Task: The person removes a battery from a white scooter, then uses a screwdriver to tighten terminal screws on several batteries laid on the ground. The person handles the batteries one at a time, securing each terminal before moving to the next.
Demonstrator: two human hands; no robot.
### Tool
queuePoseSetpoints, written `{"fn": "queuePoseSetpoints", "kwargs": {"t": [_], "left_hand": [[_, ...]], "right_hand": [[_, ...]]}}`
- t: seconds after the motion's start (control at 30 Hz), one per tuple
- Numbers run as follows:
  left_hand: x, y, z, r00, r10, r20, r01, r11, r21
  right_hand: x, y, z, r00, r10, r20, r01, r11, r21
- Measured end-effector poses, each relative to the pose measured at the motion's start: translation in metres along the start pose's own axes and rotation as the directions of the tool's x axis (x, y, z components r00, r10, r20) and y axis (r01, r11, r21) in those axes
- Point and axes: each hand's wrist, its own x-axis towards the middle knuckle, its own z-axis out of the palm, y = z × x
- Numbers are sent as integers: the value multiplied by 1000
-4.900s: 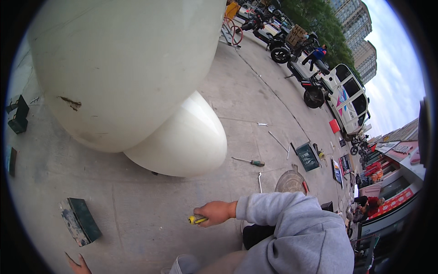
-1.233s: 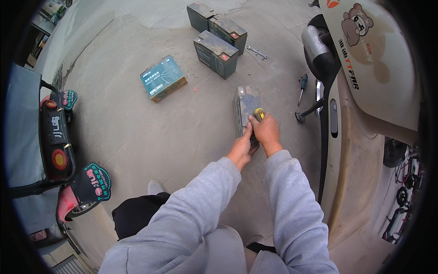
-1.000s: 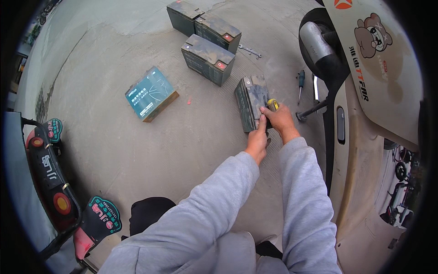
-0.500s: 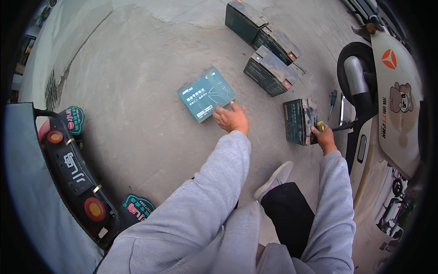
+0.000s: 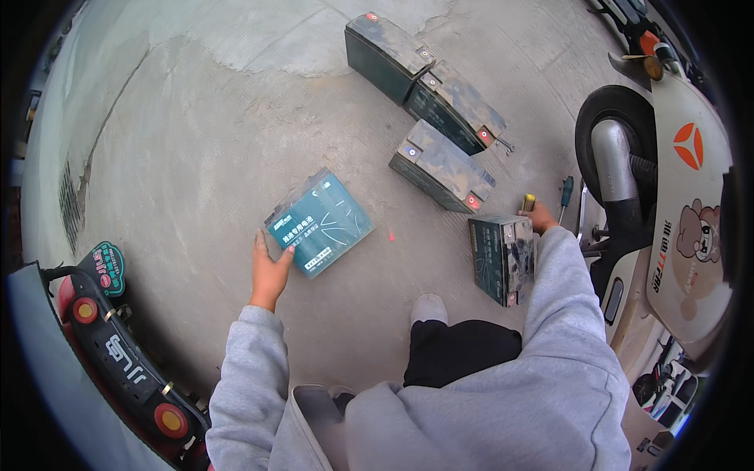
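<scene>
My left hand [image 5: 270,274] is at the near left corner of a teal battery [image 5: 323,228] that lies on its side, large face up. Its thumb and fingers are spread apart, the thumb touching the corner. To the right, my right hand [image 5: 540,217] is closed around a small yellow-and-black tool [image 5: 528,203] whose exact kind I cannot make out. That hand is just behind an upright dark battery [image 5: 503,255], which stands near my foot with a dusty top and a red terminal.
Several dusty batteries [image 5: 444,166] stand farther off, two joined by a black cable. A screwdriver [image 5: 566,192] lies beside a white scooter [image 5: 691,196] at the right. A black scooter part with round red-and-yellow lights [image 5: 170,421] borders the left. A small pink piece [image 5: 392,235] is on the concrete.
My left hand has moved from the teal battery's near right edge round to its left corner. My right hand has shifted to the far side of the upright battery, still holding the yellow tool.
</scene>
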Motion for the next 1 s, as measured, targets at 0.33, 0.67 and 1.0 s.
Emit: {"fn": "queuePoseSetpoints", "kwargs": {"t": [0.33, 0.67, 1.0], "left_hand": [[-13, 52, -31, 895, -446, 26, 445, 895, 30], [30, 17, 11, 701, -696, 157, 590, 441, -676], [85, 10, 33, 636, -738, 225, 539, 216, -814]], "right_hand": [[13, -40, -5, 963, -125, 239, 207, 910, -358], [-50, -253, -122, 923, -309, 228, 304, 951, 56], [-150, -438, 150, 784, -523, 334, 491, 852, 179]]}}
